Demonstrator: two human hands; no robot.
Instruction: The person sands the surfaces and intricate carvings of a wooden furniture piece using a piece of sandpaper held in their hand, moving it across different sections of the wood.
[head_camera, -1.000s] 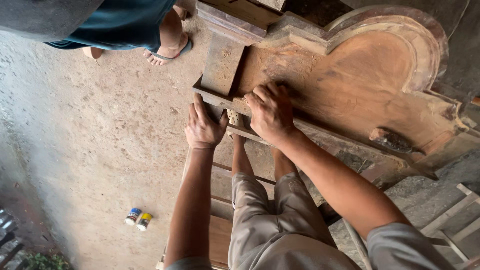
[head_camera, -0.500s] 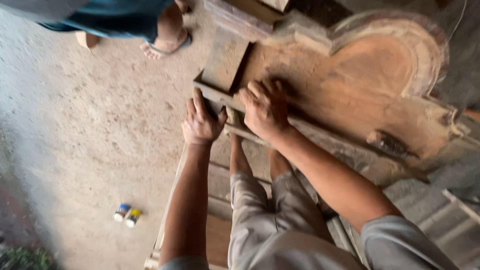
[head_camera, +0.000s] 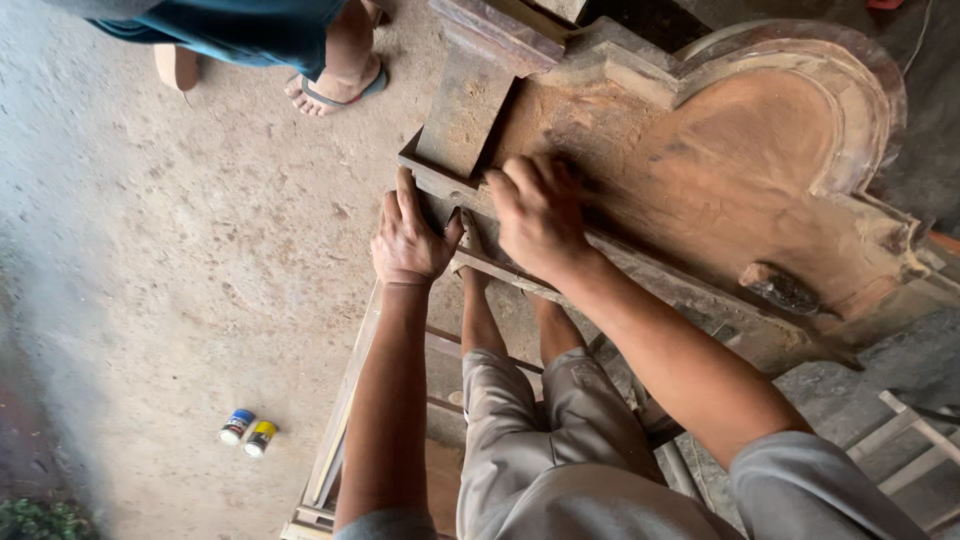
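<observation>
1. The carved wooden panel (head_camera: 740, 170), dusty, reddish and arch-topped, lies flat on a low frame over the concrete floor (head_camera: 150, 300), in front of the person's knees.
2. The right hand (head_camera: 540, 215) presses palm-down on the panel near its lower rail, fingers curled together; whether it covers sandpaper or a small tool I cannot tell.
3. The left hand (head_camera: 410, 240) lies flat with fingers together, braced on the rail's corner and gripping nothing.
4. Risk, as I judge it: the panel overhangs its support, so hard pressure near the edge could tip or shift it; splinters along the rough rail could catch the bare fingers.
5. 2 small paint tins (head_camera: 248, 432), 1 blue-lidded and 1 yellow-lidded, stand well apart on the floor.
6. Another person's sandalled foot (head_camera: 335, 85) stands near the panel's far end; the rest of that person is cut off. The support under the panel is mostly hidden.
</observation>
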